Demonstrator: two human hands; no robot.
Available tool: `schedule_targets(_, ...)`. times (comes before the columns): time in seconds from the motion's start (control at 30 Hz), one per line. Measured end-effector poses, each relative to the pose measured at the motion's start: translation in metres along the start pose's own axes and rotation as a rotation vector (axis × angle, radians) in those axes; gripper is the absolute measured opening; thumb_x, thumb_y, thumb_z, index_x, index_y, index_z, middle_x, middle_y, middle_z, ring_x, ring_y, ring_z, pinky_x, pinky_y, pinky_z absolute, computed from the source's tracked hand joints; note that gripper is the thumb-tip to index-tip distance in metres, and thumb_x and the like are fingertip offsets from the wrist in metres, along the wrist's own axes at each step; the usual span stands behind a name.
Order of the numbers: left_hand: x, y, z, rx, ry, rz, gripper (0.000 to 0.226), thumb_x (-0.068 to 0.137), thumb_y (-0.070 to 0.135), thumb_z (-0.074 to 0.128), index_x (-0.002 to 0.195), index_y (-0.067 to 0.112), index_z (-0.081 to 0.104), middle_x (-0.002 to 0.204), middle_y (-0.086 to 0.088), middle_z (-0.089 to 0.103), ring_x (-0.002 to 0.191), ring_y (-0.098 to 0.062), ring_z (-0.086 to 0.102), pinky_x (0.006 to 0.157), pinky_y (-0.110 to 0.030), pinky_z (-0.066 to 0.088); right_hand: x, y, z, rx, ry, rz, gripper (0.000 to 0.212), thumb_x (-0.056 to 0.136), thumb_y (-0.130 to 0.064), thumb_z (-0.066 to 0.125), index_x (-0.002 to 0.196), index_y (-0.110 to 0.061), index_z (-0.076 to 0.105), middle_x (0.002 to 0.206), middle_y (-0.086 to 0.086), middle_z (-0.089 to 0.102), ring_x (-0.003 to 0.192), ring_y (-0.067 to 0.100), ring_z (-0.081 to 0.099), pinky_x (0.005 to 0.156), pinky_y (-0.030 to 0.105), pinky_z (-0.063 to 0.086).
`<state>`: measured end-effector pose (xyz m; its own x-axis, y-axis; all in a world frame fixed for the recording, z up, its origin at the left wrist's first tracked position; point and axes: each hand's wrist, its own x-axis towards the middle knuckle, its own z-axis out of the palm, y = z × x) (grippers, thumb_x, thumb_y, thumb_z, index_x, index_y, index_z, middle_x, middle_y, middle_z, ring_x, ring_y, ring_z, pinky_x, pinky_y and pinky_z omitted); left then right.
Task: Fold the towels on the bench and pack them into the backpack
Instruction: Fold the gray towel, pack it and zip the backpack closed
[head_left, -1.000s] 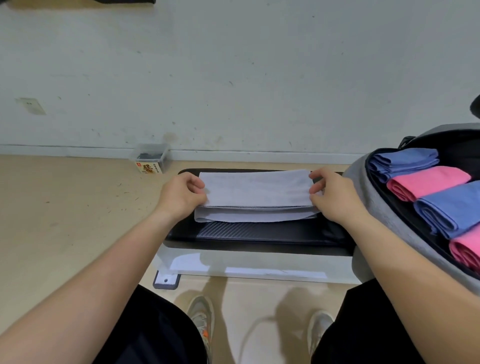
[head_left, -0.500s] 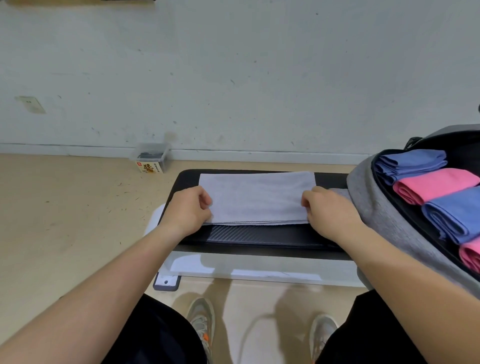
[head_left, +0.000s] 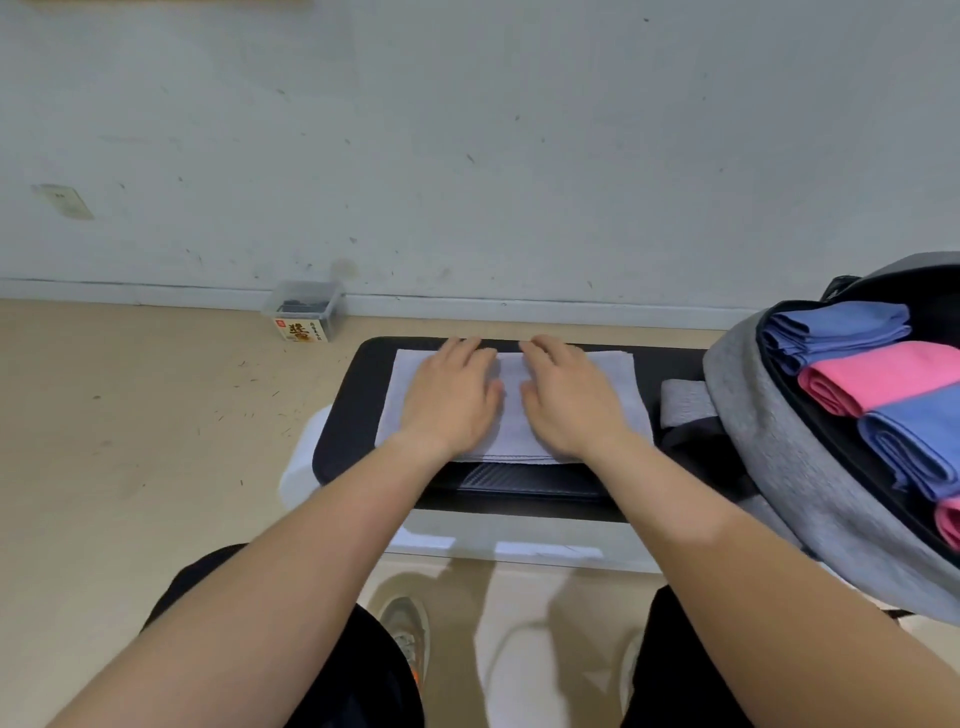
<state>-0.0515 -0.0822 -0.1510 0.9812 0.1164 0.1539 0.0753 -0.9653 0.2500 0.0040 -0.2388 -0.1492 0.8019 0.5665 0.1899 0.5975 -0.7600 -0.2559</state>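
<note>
While pressed by both hands, white towel (head_left: 613, 395) lies folded flat.

L hand (head_left: 449, 400) & R hand (head_left: 569, 402) side by side, palms down, flat, fingers straight, thumbs near each other

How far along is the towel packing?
Done: two blue towels and two pink towels, folded, sit in the open backpack. In hand: left hand and right hand press flat on a pale towel lying folded on the bench. Left: probably another fold, then packing it. No other loose towel shows on the bench.
</note>
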Motion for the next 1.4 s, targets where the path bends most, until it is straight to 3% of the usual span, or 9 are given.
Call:
schedule_targets(0.13, 0.007, -0.004, 0.022, 0.078, -0.227, -0.046, 0.062, 0.105, 0.048, 0.016, 0.159, 0.022, 0.006, 0.167, 0.002, -0.003, 0.153, -0.02, -0.006, 0.122, -0.046, 0.001, 0.008, 0.004, 0.019, -0.052, -0.237, 0.046, 0.065, 0.104, -0.044, 0.022, 0.158, -0.013, 0.002, 0.166, 0.004, -0.001, 0.153, 0.02, -0.002, 0.124, 0.041, 0.003)
schedule_targets(0.37, 0.002, -0.038, 0.022, 0.097, -0.227, -0.09, 0.061, 0.102, 0.055, 0.008, 0.157, 0.035, -0.005, 0.165, 0.005, -0.015, 0.152, -0.017, -0.015, 0.122, -0.044, -0.007, 0.0, 0.044, 0.014, -0.112, -0.324, 0.183, 0.067, 0.1, -0.058, 0.011, 0.157, -0.028, -0.008, 0.164, 0.0, -0.016, 0.151, 0.015, -0.016, 0.122, 0.043, -0.008)
schedule_targets(0.57, -0.005, -0.072, 0.005, -0.035, -0.082, -0.163, 0.051, 0.107, 0.033, 0.024, 0.156, 0.022, 0.024, 0.166, -0.003, 0.015, 0.153, -0.022, 0.011, 0.123, -0.041, 0.013, -0.005, 0.06, 0.006, -0.174, -0.289, 0.218, 0.07, 0.1, -0.058, 0.01, 0.158, -0.022, -0.006, 0.165, 0.003, -0.012, 0.152, 0.018, -0.012, 0.123, 0.044, -0.005)
schedule_targets(0.7, -0.013, -0.071, -0.008, 0.135, 0.086, -0.367, 0.045, 0.098, 0.039, 0.039, 0.132, 0.01, 0.051, 0.135, -0.013, 0.051, 0.123, -0.033, 0.045, 0.098, -0.045, 0.041, -0.001, 0.045, -0.005, -0.13, -0.137, -0.035, 0.07, 0.1, -0.057, 0.024, 0.158, -0.026, 0.003, 0.166, -0.001, -0.001, 0.153, 0.019, 0.0, 0.123, 0.042, 0.002)
schedule_targets(0.9, -0.016, -0.063, -0.017, 0.047, -0.049, -0.554, 0.044, 0.092, 0.048, 0.044, 0.107, 0.011, 0.061, 0.12, -0.012, 0.054, 0.111, -0.033, 0.05, 0.083, -0.041, 0.043, 0.001, 0.033, 0.001, -0.054, -0.364, -0.067, 0.076, 0.093, -0.065, 0.037, 0.156, -0.037, 0.006, 0.165, -0.004, -0.009, 0.152, 0.017, -0.007, 0.124, 0.043, 0.003)
schedule_targets(0.97, -0.015, -0.067, -0.021, -0.094, -0.032, -0.53, 0.035, 0.089, 0.044, 0.051, 0.076, 0.013, 0.059, 0.093, -0.009, 0.062, 0.086, -0.03, 0.057, 0.064, -0.034, 0.041, 0.001, 0.032, 0.0, -0.044, -0.396, -0.063, 0.074, 0.093, -0.065, 0.038, 0.156, -0.039, 0.008, 0.165, -0.005, -0.009, 0.152, 0.017, -0.007, 0.123, 0.044, 0.002)
schedule_targets(1.03, -0.014, -0.069, -0.027, -0.233, -0.001, -0.508, 0.035, 0.089, 0.039, 0.059, 0.066, 0.014, 0.052, 0.07, -0.003, 0.057, 0.071, -0.026, 0.055, 0.055, -0.032, 0.036, 0.0, 0.031, -0.002, -0.02, -0.421, -0.058, 0.074, 0.092, -0.066, 0.04, 0.155, -0.042, 0.008, 0.165, -0.005, -0.01, 0.152, 0.017, -0.008, 0.123, 0.044, 0.001)
schedule_targets(1.23, -0.01, -0.075, -0.044, -0.696, 0.107, -0.535, 0.023, 0.086, 0.024, 0.075, 0.086, 0.016, 0.053, 0.085, -0.001, 0.059, 0.078, -0.018, 0.056, 0.061, -0.028, 0.039, -0.004, 0.027, -0.002, -0.052, -0.468, -0.038, 0.077, 0.09, -0.071, 0.038, 0.154, -0.047, 0.004, 0.164, -0.006, -0.015, 0.152, 0.018, -0.013, 0.122, 0.044, -0.004)
schedule_targets(1.4, -0.004, -0.078, -0.071, -0.91, 0.241, -0.463, 0.014, 0.085, 0.015, 0.076, 0.096, 0.013, 0.067, 0.077, 0.003, 0.063, 0.072, -0.011, 0.059, 0.063, -0.021, 0.043, 0.005, 0.001, 0.016, -0.094, -0.424, -0.029, 0.077, 0.089, -0.076, 0.027, 0.154, -0.047, -0.002, 0.164, -0.003, -0.019, 0.151, 0.021, -0.018, 0.122, 0.047, -0.008)
